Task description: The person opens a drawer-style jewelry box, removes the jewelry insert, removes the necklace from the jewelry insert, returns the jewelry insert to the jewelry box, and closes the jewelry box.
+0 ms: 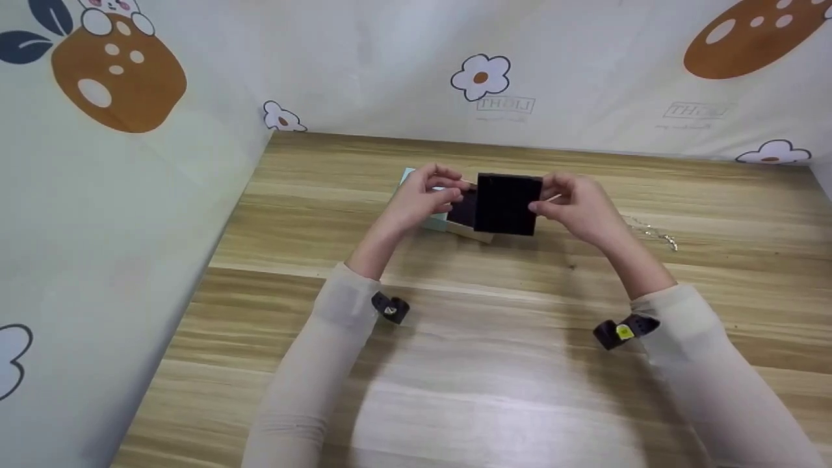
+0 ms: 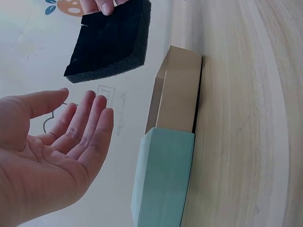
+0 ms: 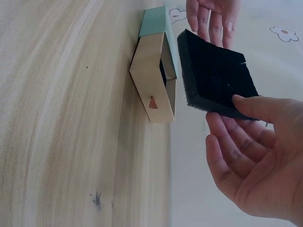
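My right hand (image 1: 578, 205) pinches a square black foam pad (image 1: 508, 205) by its right edge, thumb on the near face and fingers behind. In the right wrist view the foam pad (image 3: 218, 78) shows a smooth black face and a grey spongy edge. My left hand (image 1: 422, 198) has relaxed, parted fingers and holds nothing; in the left wrist view its palm (image 2: 52, 165) faces up, below the pad. Under the hands lies a drawer-style gift box: a beige tray (image 2: 180, 90) stands partly slid out of a mint green sleeve (image 2: 165, 175). A small pull tab (image 3: 153, 102) sits on the tray's end.
A thin silvery chain (image 1: 653, 233) lies on the wooden table (image 1: 481, 364) just right of my right wrist. Behind the table's far edge hangs a pale curtain (image 1: 390, 71) printed with flowers and fruit. Dark camera bands (image 1: 391, 308) are on both sleeves.
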Demonstrator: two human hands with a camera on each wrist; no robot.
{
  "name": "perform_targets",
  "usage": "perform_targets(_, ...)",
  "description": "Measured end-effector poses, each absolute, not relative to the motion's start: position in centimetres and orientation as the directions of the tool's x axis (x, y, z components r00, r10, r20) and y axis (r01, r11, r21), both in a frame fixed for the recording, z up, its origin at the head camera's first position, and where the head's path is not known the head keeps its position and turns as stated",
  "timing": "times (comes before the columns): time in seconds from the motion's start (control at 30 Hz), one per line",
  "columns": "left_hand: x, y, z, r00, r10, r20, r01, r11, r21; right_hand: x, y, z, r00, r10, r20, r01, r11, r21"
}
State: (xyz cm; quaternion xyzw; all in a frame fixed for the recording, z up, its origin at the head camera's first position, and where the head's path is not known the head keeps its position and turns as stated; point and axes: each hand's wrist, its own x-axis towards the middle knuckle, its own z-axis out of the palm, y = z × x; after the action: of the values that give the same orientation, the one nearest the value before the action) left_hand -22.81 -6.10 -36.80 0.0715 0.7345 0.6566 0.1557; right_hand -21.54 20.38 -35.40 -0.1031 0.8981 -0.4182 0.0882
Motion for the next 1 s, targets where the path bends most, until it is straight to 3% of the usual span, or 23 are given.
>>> perform_targets(0.73, -23.2, -7.4, -37.6, -0.965, 0.256, -0.053, 0.006, 0.225, 0.974, -21.7, 20.3, -35.8, -0.965, -0.253, -0.067, -0.115, 0.640, -0.760)
perform_targets(1.0, -23.5, -8.0, -38.2, -0.973, 0.228, -0.023, 0.058, 0.343, 0.938, -21.7, 20.2, -35.9, -0.965, -0.254, -0.067, -0.115, 0.634, -0.765)
